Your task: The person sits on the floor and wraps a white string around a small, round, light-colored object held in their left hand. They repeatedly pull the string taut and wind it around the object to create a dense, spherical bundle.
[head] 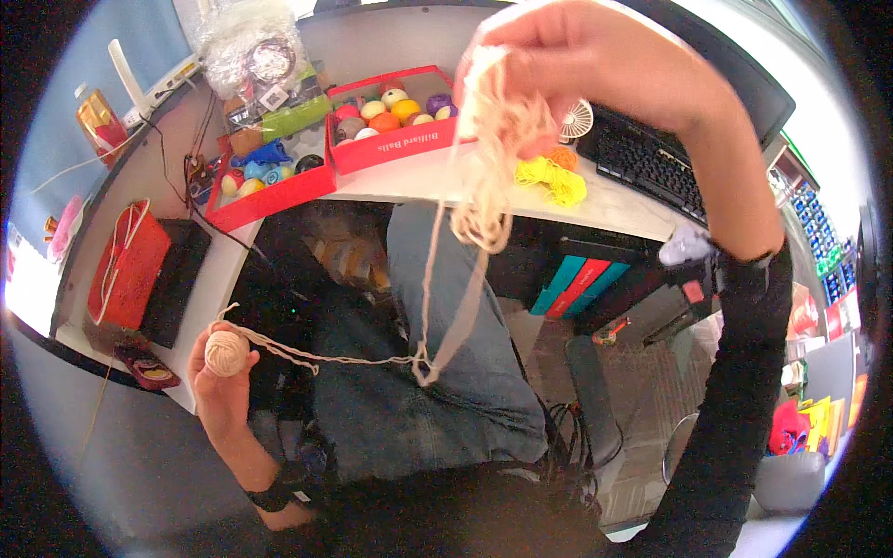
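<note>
My left hand (222, 390), low at the left, grips a small wound ball of cream yarn (227, 352). Raised high over the desk, my right hand (530, 84) pinches a loose tangled hank of the same yarn (485, 209), whose loops dangle below the fingers. A strand of yarn (363, 360) runs from the ball across my lap to a low bend, then up to the hank. Part of it doubles into a loose loop near the ball. The right hand is slightly blurred.
Two red boxes of billiard balls (399, 155) (279, 199) sit on the white desk (391, 183). Yellow yarn (554, 183) and orange yarn (562, 159) lie near a keyboard (649, 164). An orange-red basket (129, 268) stands at the left. My jeans-covered legs (418, 418) are below.
</note>
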Motion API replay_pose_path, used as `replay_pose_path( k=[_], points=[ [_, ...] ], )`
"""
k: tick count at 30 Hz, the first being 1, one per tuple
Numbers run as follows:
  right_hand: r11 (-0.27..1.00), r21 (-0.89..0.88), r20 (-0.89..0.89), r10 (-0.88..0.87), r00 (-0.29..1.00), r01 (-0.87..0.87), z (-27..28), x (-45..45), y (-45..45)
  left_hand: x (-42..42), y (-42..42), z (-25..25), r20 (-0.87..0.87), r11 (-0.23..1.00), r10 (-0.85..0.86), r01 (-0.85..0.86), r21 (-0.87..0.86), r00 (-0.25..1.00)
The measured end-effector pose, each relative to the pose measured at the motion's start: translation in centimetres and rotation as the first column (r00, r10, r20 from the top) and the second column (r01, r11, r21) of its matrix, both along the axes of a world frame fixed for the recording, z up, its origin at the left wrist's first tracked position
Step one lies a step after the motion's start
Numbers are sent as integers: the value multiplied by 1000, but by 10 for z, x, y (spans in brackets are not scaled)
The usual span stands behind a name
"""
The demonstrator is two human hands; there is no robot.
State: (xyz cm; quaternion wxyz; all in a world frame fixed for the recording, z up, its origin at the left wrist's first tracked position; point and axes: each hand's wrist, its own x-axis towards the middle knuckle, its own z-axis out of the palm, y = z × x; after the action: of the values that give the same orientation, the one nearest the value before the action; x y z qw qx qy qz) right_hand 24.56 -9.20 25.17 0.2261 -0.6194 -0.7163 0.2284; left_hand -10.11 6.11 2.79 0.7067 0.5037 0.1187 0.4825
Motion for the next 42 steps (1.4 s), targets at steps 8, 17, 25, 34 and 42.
replay_pose_path(
  k=[8, 17, 25, 34, 42],
  points=[
    [936, 289, 34, -220, 975, 201, 43, -21, -13, 14, 6, -2, 23, 997, -56, 57, -43, 998],
    [963, -190, -238, 145, 960, -193, -66, -15, 50, -4, 4, 1, 20, 997, 33, -31, -67, 999],
    [724, -471, -444, 300, 845, -504, -116, -38, 65, -16, 19, 6, 89, 988, 154, -154, -5, 984],
    [795, 146, -699, -338, 630, 588, -103, 96, 128, -19, 20, 3, -28, 981, 189, -188, 49, 982],
    [947, -309, -248, -166, 954, 84, -126, 64, 43, 12, -6, -3, -66, 1000, -1, 0, -26, 998]
  ],
)
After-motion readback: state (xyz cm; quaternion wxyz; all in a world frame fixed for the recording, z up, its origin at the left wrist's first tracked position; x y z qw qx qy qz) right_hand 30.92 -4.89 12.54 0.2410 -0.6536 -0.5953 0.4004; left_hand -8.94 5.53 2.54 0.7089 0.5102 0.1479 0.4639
